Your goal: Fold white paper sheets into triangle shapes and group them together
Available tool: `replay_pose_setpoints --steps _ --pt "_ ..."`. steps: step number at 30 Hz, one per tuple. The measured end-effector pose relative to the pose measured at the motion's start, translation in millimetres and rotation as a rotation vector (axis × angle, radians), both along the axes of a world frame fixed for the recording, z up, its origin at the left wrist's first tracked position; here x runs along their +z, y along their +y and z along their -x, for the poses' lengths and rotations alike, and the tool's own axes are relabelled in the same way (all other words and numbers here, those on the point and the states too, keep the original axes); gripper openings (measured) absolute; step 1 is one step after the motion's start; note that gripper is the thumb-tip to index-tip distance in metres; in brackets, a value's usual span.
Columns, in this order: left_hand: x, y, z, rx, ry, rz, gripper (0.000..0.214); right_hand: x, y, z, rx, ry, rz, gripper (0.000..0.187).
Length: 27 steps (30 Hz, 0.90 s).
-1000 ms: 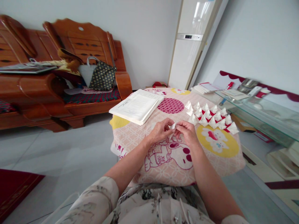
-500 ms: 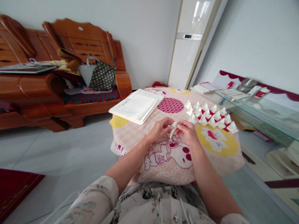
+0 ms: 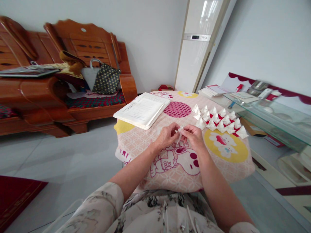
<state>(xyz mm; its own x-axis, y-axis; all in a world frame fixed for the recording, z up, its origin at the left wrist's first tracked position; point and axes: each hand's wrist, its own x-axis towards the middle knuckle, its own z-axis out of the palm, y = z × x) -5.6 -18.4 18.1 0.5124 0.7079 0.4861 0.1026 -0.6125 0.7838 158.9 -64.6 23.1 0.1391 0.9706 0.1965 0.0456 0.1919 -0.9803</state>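
- Left obstruction: paper stack [image 3: 143, 110], printed sheet on top, lies beyond your left hand [image 3: 167, 136], near tbl's far-left edge.
- Right obstruction: folded paper pieces [image 3: 219, 121], white, pointed, w/ red showing btwn them, stand in close rows beyond and to R of your right hand [image 3: 193, 135]. Nearest pieces sit just past your R fingers.
- Workpiece: small white paper piece [image 3: 180, 132] is btwn both hands, above the cloth near tbl ctr. Exact fold shape: too small to tell.
- Finger state: your left thumb and fingers pinch one side of it; your right thumb and fingers pinch the other. Fingertips nearly meet.
- Surface: pink tablecloth [image 3: 136, 142], w/ dog figure, yellow patches and a magenta oval, covers the tbl.
- Room, L: wooden bench [image 3: 94, 40] w/ dark patterned bag [image 3: 105, 81] on its seat; gray tiled floor [image 3: 73, 158] in front.
- Room, far side: tall white unit [image 3: 191, 64] against the wall.
- Room, R: glass shelf [image 3: 274, 123] w/ papers and metalware on it, just beside tbl.
- Edges: near edge meets your clothing; both forearms cross it. L edge borders open floor.
- Working room: patterned cloth extends btwn your left hand and the stack, also R of your right forearm.
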Motion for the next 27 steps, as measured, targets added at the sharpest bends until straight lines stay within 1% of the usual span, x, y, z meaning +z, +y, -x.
replay_pose_setpoints --steps 4,9,16,20,24,27 --pt "2.3 -2.0 0.6 0.003 0.008 -0.002 0.011 -1.0 -0.1 0.0 -0.006 -0.053 -0.017 0.029" --pt "2.1 -1.3 1.1 0.022 0.008 0.006 0.007 -1.5 -0.9 0.4 -0.021 -0.119 -0.023 0.024" --pt "0.9 -1.0 1.5 0.018 0.025 0.046 0.012 -1.2 -1.1 1.6 -0.046 -0.139 -0.016 0.021" --pt "0.9 -1.5 1.7 0.011 0.031 0.032 0.013 2.1 -1.9 3.6 -0.076 -0.152 -0.006 0.018" --pt "1.6 -2.5 2.3 0.014 0.045 0.000 0.013 7.1 -3.8 5.7 -0.128 -0.229 -0.042 0.014" --pt "2.1 -2.9 2.6 0.010 0.057 -0.024 0.013 8.5 -4.0 6.2 -0.127 -0.245 -0.055 0.010"
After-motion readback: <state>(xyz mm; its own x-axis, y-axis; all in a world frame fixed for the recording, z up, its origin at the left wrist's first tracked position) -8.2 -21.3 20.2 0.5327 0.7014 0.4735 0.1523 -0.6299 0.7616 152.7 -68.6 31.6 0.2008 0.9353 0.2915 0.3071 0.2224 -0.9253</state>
